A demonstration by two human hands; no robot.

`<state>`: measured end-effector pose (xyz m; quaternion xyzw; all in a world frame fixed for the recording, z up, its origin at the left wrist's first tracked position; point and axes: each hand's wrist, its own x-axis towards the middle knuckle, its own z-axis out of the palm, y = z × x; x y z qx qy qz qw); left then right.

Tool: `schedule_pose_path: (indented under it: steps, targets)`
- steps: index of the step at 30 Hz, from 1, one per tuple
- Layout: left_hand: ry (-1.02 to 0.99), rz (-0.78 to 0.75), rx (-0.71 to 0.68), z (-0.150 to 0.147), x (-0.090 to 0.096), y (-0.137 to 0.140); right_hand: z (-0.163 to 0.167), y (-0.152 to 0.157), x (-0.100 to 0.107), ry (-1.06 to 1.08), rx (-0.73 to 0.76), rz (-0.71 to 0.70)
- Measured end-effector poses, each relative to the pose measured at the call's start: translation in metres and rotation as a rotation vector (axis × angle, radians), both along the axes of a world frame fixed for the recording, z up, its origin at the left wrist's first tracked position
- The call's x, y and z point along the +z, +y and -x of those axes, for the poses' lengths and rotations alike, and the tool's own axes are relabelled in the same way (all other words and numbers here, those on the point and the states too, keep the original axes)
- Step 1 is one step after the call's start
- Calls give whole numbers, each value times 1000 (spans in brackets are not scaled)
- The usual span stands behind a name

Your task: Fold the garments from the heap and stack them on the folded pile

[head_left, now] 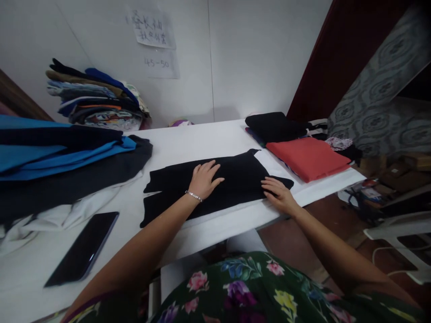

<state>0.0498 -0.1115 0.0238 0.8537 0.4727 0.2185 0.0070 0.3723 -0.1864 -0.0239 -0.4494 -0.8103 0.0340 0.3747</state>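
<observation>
White wall (249, 54) ahead of you, with the white table (178, 140) running along it. To your left, a loose heap of clothes (74, 179) covers that side of the table: bright blue and near-black on top, dark grey below, white cloth spilling out toward you. The black garment (235, 172) lies flat on the table right in front of you, near its front edge; a narrow gap splits its left end, and its right end runs to a tapered tip. Back left, against the wall, a tall stack of folded clothes (101, 96) in mixed colours. To the right, a red folded garment (308, 154), with a black folded garment (276, 125) just behind it. Dark phone (84, 251) face up near you, left of your left arm. Handwritten paper (153, 28) on the wall, a smaller sheet marked 45-50 below it.

Your left hand (204, 179) rests palm down on the black garment, fingers spread, thumb apart. Your right hand (279, 195) is at its right end, fingertips on the cloth, thumb hidden; can't tell whether you're pinching it. Silvery bracelet (194, 196) on your left wrist.
</observation>
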Motion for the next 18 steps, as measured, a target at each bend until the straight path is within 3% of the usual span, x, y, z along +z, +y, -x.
schedule_pose_path:
  steps: [3, 7, 12, 18]
  targets:
    - [2, 14, -147, 0, 5, -29, 12, -10, -5, -47, 41, -10]
    - [70, 97, -264, 10, -7, -64, 19, -10, -7, -98, 84, -4]
    - [134, 184, -182, 27, -25, -81, 23, -4, -8, -195, 140, 13]
    - [169, 221, -181, 32, -26, -81, 20, 3, -13, -157, 153, 67]
